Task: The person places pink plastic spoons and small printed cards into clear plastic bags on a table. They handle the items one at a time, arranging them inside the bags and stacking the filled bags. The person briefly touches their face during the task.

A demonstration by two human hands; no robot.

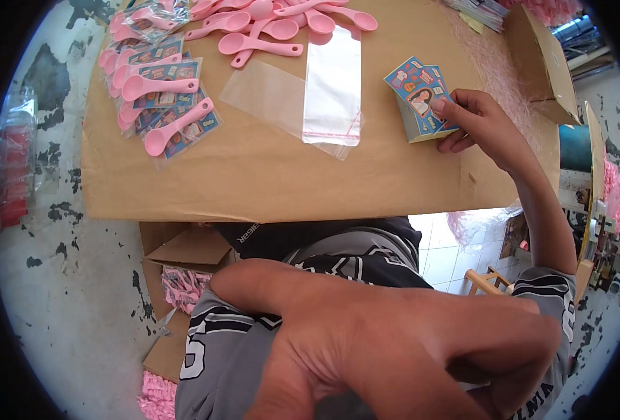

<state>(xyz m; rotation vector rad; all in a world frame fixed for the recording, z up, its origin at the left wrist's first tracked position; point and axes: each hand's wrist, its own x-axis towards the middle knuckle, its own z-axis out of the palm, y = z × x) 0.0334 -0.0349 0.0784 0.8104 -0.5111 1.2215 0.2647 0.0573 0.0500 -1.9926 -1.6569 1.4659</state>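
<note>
The left hand (pixel 394 357), nearest the camera, hangs raised above the lap with fingers curled together, holding nothing visible. Beyond it, on the brown table (pixel 254 189), the right hand (pixel 481 122) pinches the top card off a stack of printed cards (pixel 418 98). Clear bags (pixel 331 87) lie flat alongside for filling; farther off lie loose pink spoons (pixel 268 28) and bagged spoons (pixel 163 105).

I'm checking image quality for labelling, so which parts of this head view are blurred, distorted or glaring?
Head view: the left hand sits very close to the lens, large and soft; the right hand on the card stack is sharp; the clear bags show mild sheen; the cardboard sheet has edges that bow; the corners are black.
</note>
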